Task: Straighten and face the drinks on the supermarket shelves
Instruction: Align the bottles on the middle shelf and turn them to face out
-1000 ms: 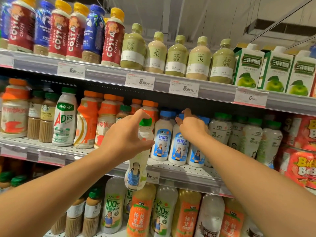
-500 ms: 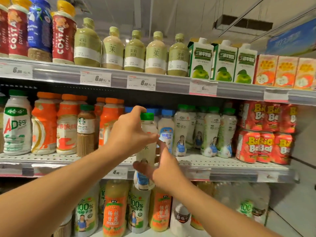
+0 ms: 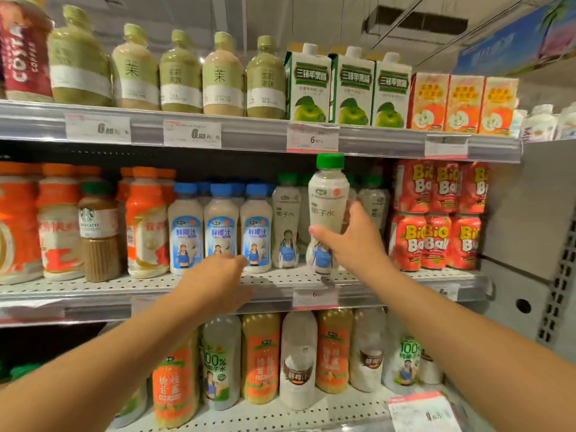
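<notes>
The green-capped coconut water bottle has changed hands: half a second ago the left hand held it out in front of the shelf lip, now the right hand grasps it around the lower body, thumb across the label, upright, label facing out. It sits at the front of the middle shelf, just right of another green-capped coconut water bottle; base looks about at shelf level, can't tell if it's fully set down. Left hand has let go and is released, fingers loose, low by the shelf edge in front of the blue-capped coconut milk bottles; contact with them unclear. Judgement: the stray bottle is now going into its own row, so this facing is nearly done. What's left is to seat it, square it and release.
</notes>
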Available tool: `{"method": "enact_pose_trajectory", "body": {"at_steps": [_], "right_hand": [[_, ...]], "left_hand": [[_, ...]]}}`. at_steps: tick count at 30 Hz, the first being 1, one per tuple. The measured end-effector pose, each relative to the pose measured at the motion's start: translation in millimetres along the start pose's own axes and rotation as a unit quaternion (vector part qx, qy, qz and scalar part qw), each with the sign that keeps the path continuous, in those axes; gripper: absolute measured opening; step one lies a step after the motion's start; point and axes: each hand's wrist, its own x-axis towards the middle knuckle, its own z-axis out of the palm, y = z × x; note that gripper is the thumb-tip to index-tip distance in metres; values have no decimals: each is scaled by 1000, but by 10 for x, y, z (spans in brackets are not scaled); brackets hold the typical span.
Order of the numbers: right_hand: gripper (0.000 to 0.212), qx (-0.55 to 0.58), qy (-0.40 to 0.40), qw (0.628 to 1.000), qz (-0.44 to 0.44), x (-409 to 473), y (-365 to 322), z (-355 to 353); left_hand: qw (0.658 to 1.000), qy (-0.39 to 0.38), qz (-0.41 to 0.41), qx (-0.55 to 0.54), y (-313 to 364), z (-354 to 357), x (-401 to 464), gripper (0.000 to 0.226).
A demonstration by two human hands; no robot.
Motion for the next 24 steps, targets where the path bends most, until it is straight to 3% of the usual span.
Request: {"method": "enact_pose_trajectory", "body": {"at_steps": [4,10,20,24], "right_hand": [[49,-9,0,1000,16,145,178,-1],[49,-18,-19,998,52,268,411,112],[74,-61,-18,995,81,187,646,268],[54,-92,-6,993,68,154,732,325]], "left_hand": [[995,3,9,104,-37,246,-30,39],[992,37,-4,123,-1,274,37,30],[988,51,-11,148,20,338,39,27],[987,58,-6,147,23,337,68,26]]}}
